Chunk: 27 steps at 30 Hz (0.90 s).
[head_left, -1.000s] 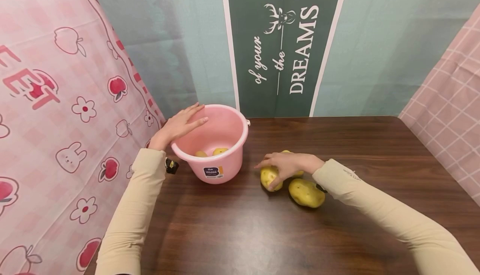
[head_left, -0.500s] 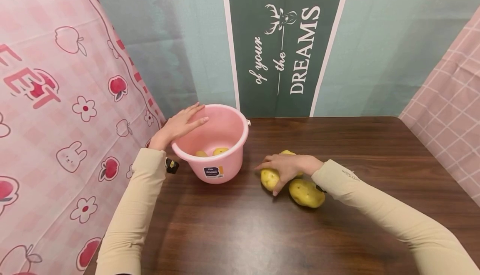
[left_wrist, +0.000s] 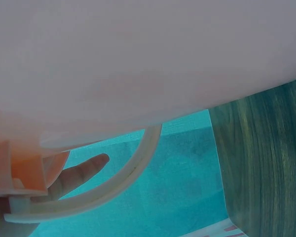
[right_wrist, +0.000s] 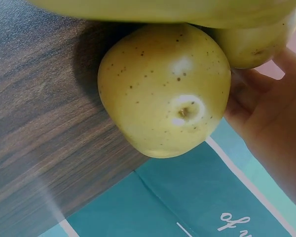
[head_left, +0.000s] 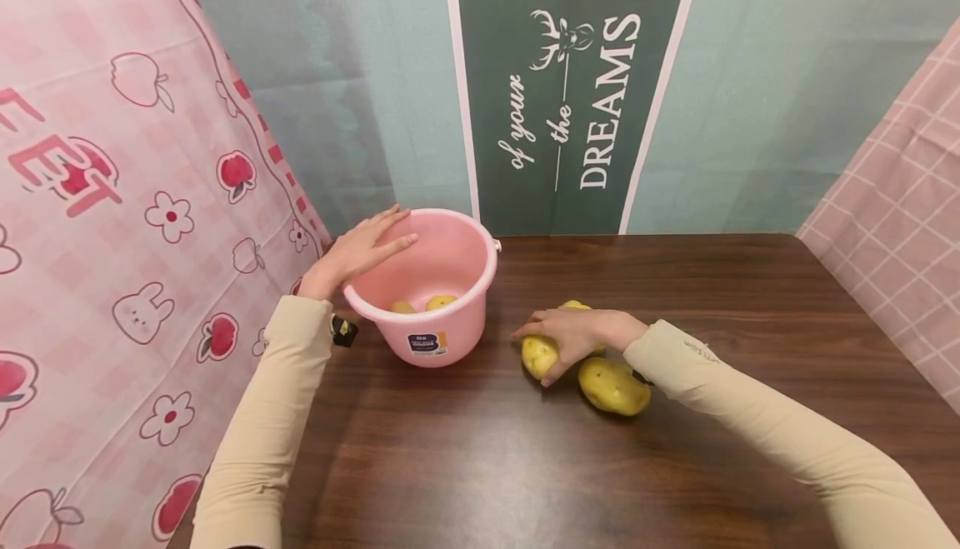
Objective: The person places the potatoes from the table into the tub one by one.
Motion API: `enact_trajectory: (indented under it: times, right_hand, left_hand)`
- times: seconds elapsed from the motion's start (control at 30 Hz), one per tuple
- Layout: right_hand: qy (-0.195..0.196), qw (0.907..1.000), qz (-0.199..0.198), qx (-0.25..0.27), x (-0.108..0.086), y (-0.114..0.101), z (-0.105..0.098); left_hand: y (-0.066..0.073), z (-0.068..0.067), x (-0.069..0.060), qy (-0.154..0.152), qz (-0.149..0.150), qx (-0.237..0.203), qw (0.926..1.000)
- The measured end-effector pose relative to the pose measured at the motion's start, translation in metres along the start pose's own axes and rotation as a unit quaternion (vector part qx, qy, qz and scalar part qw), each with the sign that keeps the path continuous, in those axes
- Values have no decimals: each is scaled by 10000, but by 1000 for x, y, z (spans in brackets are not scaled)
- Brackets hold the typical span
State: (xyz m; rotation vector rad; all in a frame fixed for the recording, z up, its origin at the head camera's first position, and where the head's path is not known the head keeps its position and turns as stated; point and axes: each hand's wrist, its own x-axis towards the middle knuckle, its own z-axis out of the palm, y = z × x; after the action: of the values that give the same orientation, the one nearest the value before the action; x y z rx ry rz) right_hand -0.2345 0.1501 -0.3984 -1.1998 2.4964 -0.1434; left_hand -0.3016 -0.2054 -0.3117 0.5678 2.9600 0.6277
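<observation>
Since the yellow potato [head_left: 537, 357] still sits on the table [head_left: 450, 457] and my right hand [head_left: 573, 332] has only moved its thumb a bit, I guess nothing is lifted yet. That hand grips the potato. From there, the back potato [head_left: 575, 304] is at two o'clock, the front potato [head_left: 615, 387] at four. At ten, my left hand [head_left: 360, 250] rests, fingers straight, on the pink bucket [head_left: 459, 328]; two more potatoes [head_left: 440, 301] show inside.

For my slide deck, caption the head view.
Left hand touching a pink bucket, right hand over a potato on a wood-grain table.
</observation>
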Motion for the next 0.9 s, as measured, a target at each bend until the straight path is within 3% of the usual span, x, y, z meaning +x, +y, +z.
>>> enact_trajectory:
  times: [0.9]
  right_hand:
    - [306,9994,48,182,-2,-5,-6]
  left_hand:
    - [0,0,0,-34,-16,-5,10000]
